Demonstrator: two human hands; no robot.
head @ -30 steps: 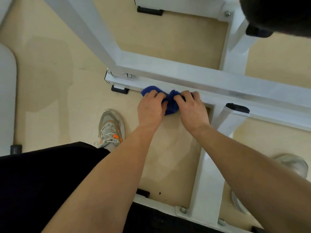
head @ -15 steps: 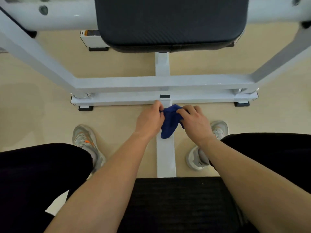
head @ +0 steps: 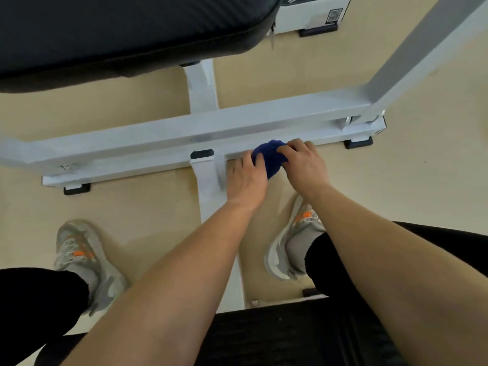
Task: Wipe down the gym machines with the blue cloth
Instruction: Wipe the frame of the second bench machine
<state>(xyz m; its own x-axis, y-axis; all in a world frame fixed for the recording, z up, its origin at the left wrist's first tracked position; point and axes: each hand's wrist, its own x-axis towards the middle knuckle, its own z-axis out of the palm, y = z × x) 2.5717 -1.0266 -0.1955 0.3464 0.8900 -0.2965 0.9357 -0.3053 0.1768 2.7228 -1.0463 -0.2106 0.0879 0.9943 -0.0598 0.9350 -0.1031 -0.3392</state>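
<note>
Blue cloth (head: pixel 270 161) (fuzzy wad) gripped by hands (head: pixel 247 180) (head: pixel 306 165), on white bar (head: pixel 132 168).

Shot from a single wide-angle head-worn camera, looking forward and steeply down from close above; forearms (head: pixel 184 281) along the lower edge, white machine frame (head: pixel 158 138) across mid-frame, black pad (head: pixel 118 30) at upper left, floor (head: pixel 422 194) at right.

Soft, even indoor light keeps the beige floor (head: pixel 422 194) bright, with only faint, diffuse shadows. A pale sheen streaks the top of the white crossbar (head: pixel 158 138). Wide-angle distortion bends straight bars near the edges. The left shoe (head: pixel 79 257) looks slightly smeared, and the black pad (head: pixel 105 35) shows little detail.
</note>
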